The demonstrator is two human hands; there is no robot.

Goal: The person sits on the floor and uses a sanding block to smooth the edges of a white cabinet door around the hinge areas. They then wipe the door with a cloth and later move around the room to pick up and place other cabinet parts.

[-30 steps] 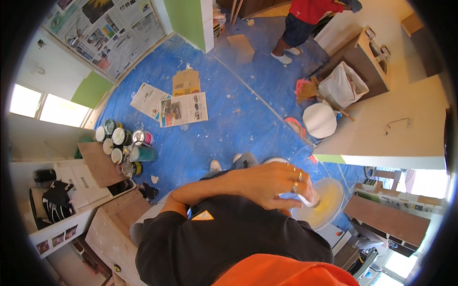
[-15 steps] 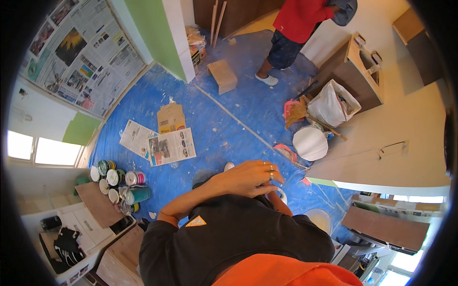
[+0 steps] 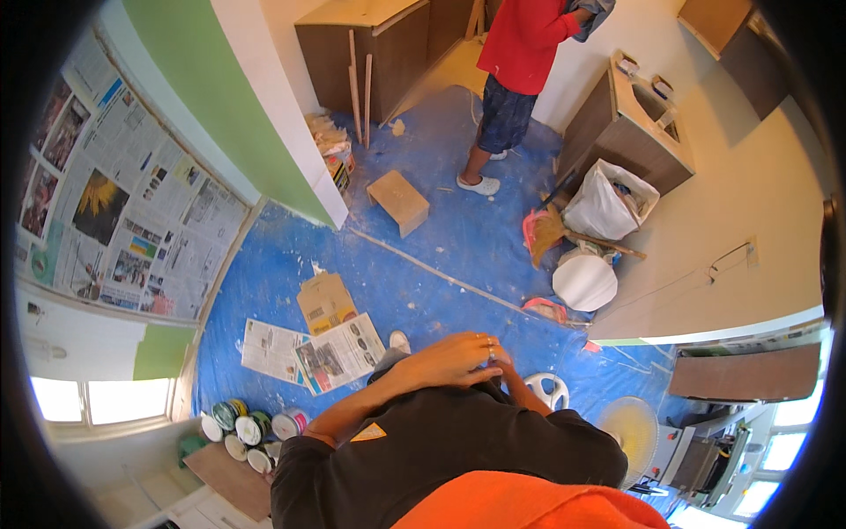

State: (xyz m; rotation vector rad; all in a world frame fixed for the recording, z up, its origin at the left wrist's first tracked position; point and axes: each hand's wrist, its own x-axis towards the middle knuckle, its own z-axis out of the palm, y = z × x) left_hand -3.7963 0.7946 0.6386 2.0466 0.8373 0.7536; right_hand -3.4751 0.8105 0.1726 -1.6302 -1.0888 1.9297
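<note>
Both my forearms meet in front of my black shirt (image 3: 423, 432). My left hand (image 3: 454, 360) lies across the end of my right forearm (image 3: 522, 390), with rings on its fingers. Its fingers bend down over my right wrist. My right hand is mostly hidden behind the left one, so its fingers do not show. I see no tool or other object in either hand. Below my left forearm, a light shoe (image 3: 399, 341) stands at the edge of the newspaper sheets (image 3: 339, 353).
Blue sheeting (image 3: 423, 304) covers the floor. Several paint cans (image 3: 289, 424) stand at left, near a flattened cardboard box (image 3: 326, 301). A wooden step (image 3: 398, 203) is ahead. Another person in a red shirt (image 3: 526, 44) stands beyond, near a white sack (image 3: 608, 201). A white stool (image 3: 548, 388) is at right.
My view has tilted up and shifted, so the floor items sit lower. My hands remain together. The person in red now stands more upright, still holding a grey cloth.
</note>
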